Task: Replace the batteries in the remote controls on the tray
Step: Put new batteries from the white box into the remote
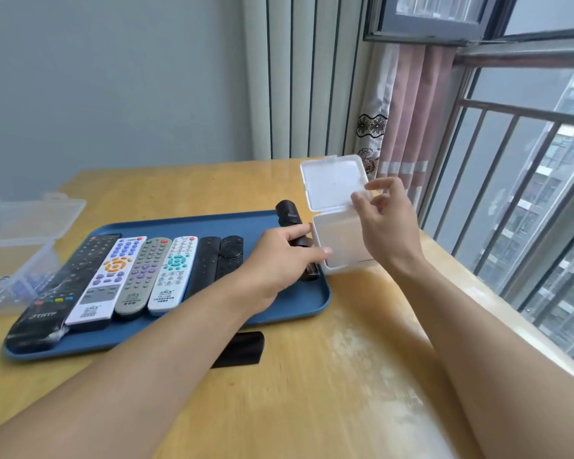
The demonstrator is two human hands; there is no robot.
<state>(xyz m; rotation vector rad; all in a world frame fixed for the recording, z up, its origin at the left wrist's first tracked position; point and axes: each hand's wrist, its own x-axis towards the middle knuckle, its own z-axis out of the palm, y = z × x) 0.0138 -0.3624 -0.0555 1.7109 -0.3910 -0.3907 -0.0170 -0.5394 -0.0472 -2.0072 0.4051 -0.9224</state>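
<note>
Nearest, just this side of the left grip: a black battery cover [242,348] lying loose on the wooden table [312,392], off the tray's near edge. Judged from that, one remote already opened, cells not yet swapped.

Next out, the blue tray [305,303] under the left wrist. Left of the grip, six remotes in a row face up: a long black remote [60,293], a white remote with orange keys [105,279], a grey remote [140,276], a white remote with teal keys [173,271], and two slim black remotes [217,260]. No sign of any of these being opened; probably all still to do.

At the grip itself: left hand [279,256] curled round the black opened remote [295,240], thumb over its top, fingertips reaching the wall of the small white box [342,246] just to the right. Whether cells sit in the remote cannot be told.

Right of that, right hand [385,223] above the box, fingers loosely bent, holding nothing visible, near the raised hinged lid [332,183]. Box interior apparently bare.

Far left of the grips, a clear plastic container [20,233], lid open, purple batteries [0,283] inside, probably the fresh supply.

Overall: early stage, most of the work ahead.
</note>
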